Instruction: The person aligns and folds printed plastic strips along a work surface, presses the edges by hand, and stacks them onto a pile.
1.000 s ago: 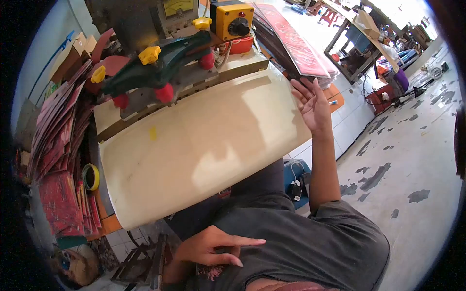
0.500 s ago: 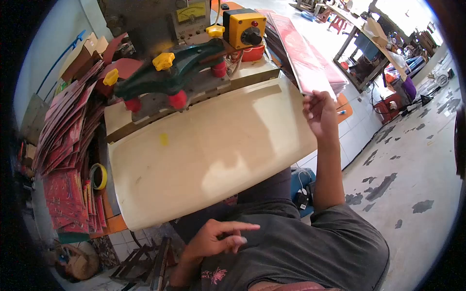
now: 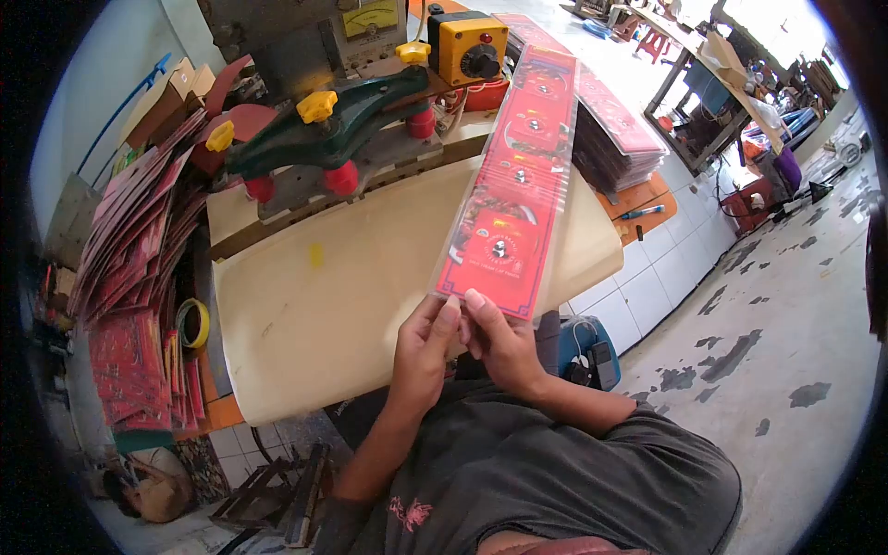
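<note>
A long red printed sheet in clear plastic (image 3: 518, 176), with round panda emblems along it, slants over the right part of the cream board (image 3: 305, 342). My left hand (image 3: 425, 347) pinches its near edge at the left corner. Beside it, my right hand (image 3: 504, 344) grips the same edge, thumb on top. The two hands almost touch. To the right, a stack of similar red sheets (image 3: 624, 129) stands on an orange tabletop (image 3: 659, 199).
Behind the board stands a machine with a dark green clamp arm (image 3: 342, 139), yellow knobs and a yellow control box (image 3: 467, 51). Cut red pieces (image 3: 134, 250) pile up at left, near a yellow tape roll (image 3: 192, 324). A blue pen (image 3: 642, 212) lies at right.
My right hand has come from the stack toward my body, drawing a red sheet over the board. My left hand has risen from my lap and closed on the sheet's edge.
</note>
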Demonstrator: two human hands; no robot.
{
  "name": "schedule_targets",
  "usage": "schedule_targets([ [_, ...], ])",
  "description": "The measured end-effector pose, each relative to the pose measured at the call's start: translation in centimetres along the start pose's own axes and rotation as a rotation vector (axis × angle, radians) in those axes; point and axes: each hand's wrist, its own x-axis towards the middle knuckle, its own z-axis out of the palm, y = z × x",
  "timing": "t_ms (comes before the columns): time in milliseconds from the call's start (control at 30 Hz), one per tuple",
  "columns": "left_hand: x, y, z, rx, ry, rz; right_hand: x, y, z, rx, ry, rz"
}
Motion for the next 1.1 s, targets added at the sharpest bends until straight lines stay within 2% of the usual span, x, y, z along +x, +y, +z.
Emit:
schedule_targets([
  [67, 0.4, -0.8, -0.5, 0.057, 0.070, -0.095, -0.2, 1.0, -0.3, 0.018, -0.018, 0.046],
  [100, 0.5, -1.0, -0.6, 0.059, 0.071, -0.092, -0.1, 1.4, -1.1, -0.015, -0.097, 0.071],
  [233, 1.0, 0.5, 0.8, -0.088, 0.244, -0.029, -0.2, 0.7, -1.3, -0.201, -0.143, -0.006],
  [267, 0.9, 1.0, 1.1, -0.116, 0.320, -0.011, 0.3, 0.3, -2.1, -0.416, -0.339, -0.144],
  [300, 0.4, 1.0, -0.8, -0.122, 0.233, -0.040, 0.7, -0.1, -2.9, -0.631, -0.535, -0.280],
  [333, 0.0, 1.2, -1.8, -0.123, 0.235, -0.050, 0.9, -0.2, -3.6, -0.629, -0.530, -0.270],
  [400, -0.4, 1.6, -3.5, -0.128, 0.268, 0.078, 1.2, -0.4, -5.0, -0.596, -0.495, -0.146],
  [433, -0.8, 2.1, -4.3, -0.129, 0.271, 0.070, 1.3, -0.7, -6.0, -0.557, -0.421, 0.007],
  [467, -1.5, 2.7, -5.2, -0.127, 0.291, 0.109, 1.6, -1.4, -6.6, -0.556, -0.421, 0.015],
  [533, -2.8, 3.8, -7.4, -0.122, 0.316, 0.142, 2.9, -3.3, -7.6, -0.236, -0.254, 0.115],
  [600, -4.2, 4.9, -10.2, -0.017, 0.235, 0.208, 4.9, -3.9, -10.0, -0.057, -0.162, 0.026],
  [667, -5.4, 5.8, -12.5, -0.014, 0.292, 0.202, 6.0, -5.8, -11.2, 0.113, -0.002, -0.048],
  [733, -6.8, 6.9, -14.9, -0.011, 0.353, 0.206, 7.5, -6.9, -14.0, 0.371, -0.047, -0.080],
  [833, -8.6, 8.8, -17.2, -0.015, 0.371, 0.183, 8.7, -8.5, -16.6, 0.477, -0.024, -0.146],
  [867, -9.2, 9.4, -17.8, -0.013, 0.388, 0.179, 9.0, -8.6, -17.7, 0.478, -0.026, -0.129],
  [933, -10.2, 10.7, -18.9, 0.163, 0.429, 0.183, 9.7, -8.4, -19.8, 0.457, -0.187, -0.095],
  [1000, -10.8, 11.3, -19.2, 0.136, 0.488, 0.147, 10.3, -8.0, -20.6, 0.426, -0.205, -0.036],
  [1067, -12.4, 11.4, -23.2, 0.224, 0.545, 0.213, 10.5, -7.8, -20.7, 0.244, -0.259, -0.013],
  [1100, -12.4, 12.2, -24.3, 0.218, 0.473, 0.141, 10.0, -8.2, -19.3, 0.240, -0.239, 0.011],
])
